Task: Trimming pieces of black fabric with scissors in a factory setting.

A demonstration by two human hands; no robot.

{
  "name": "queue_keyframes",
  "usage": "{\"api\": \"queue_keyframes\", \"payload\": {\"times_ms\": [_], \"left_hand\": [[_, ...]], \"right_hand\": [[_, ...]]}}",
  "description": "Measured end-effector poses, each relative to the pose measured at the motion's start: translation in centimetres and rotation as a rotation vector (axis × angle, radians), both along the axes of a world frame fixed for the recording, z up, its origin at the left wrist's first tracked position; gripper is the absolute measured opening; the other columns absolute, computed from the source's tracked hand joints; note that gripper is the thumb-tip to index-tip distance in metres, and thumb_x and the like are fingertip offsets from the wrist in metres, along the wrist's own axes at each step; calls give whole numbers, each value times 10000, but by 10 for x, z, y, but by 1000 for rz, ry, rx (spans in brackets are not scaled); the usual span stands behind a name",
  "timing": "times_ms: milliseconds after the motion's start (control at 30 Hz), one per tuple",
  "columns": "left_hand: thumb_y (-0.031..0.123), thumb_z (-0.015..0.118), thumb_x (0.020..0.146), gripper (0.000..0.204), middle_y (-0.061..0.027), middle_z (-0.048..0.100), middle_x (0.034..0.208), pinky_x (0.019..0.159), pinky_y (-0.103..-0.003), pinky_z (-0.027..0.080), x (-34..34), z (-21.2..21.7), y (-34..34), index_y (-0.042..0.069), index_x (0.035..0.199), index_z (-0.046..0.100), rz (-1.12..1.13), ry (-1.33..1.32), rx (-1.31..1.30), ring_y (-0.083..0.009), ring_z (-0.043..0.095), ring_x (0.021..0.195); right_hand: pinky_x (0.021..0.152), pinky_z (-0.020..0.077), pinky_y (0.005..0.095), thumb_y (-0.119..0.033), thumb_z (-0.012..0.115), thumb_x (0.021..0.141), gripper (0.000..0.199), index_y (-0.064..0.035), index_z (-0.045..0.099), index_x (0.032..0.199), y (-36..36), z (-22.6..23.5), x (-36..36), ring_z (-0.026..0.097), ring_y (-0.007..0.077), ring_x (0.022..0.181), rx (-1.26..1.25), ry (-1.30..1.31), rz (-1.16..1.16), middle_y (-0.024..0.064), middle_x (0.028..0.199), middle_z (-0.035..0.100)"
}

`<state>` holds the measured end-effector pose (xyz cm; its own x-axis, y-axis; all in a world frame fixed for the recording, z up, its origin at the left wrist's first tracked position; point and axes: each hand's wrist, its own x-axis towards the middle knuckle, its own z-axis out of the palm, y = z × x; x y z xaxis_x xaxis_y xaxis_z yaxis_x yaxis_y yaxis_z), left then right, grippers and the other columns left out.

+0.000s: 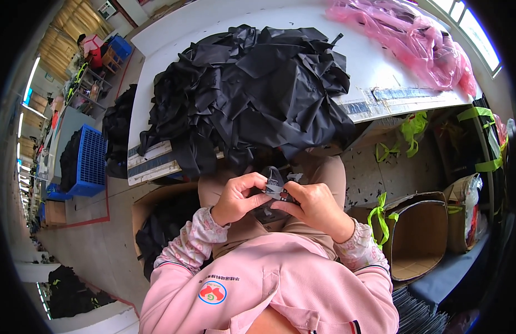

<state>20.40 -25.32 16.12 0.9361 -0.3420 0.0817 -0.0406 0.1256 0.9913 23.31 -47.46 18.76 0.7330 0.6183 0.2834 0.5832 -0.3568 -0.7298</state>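
Observation:
Above my lap, my left hand [236, 198] and my right hand [315, 205] are closed on a small dark piece [273, 177] with a pale grey patch. It looks like black fabric, but its exact kind is too small to make out. Thumbs and forefingers of both hands pinch it from either side. Just beyond them a large heap of crumpled black fabric pieces [252, 89] covers the middle of the white table [144, 100], and some pieces hang over its near edge toward my knees.
Pink plastic sheeting [413, 39] lies at the table's far right. Open cardboard boxes [416, 234] with bright green ties stand at my right. Black fabric fills a box [163, 195] on my left. Farther left are a blue crate [91, 161] and another person [94, 49].

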Motion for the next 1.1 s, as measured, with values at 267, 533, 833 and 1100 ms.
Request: {"api": "queue_keyframes", "payload": {"times_ms": [267,533,833,1100], "left_hand": [[-42,658,827,119,-59,610,1016,816,-253,441,-1,6,2,-23,943,639,38,-5,82,-127,567,919],[47,678,728,153,-136,594,859,755,-336,486,-39,-31,129,-13,840,594,117,-153,841,-286,594,815],[409,650,737,601,-262,593,1214,962,-396,455,-315,-257,269,-28,1149,645,-594,1030,1455,-369,574,1142],[420,670,770,382,-183,669,765,689,-430,516,-85,-99,198,39,778,699,-57,188,1334,-336,649,723]], "right_hand": [[478,425,405,-295,735,814,325,-23,558,799,-4,-4,0,556,368,528,-35,-13,-23,160,568,536],[554,465,443,-330,681,858,351,-11,537,839,-23,-34,12,601,390,626,-127,73,-144,173,661,614],[599,486,464,-264,657,879,318,-19,508,1017,-8,-83,17,619,411,687,-156,154,-204,191,735,639],[618,495,446,-237,699,839,284,-21,559,958,-1,-85,21,627,396,693,-97,230,-252,173,723,639]]}}
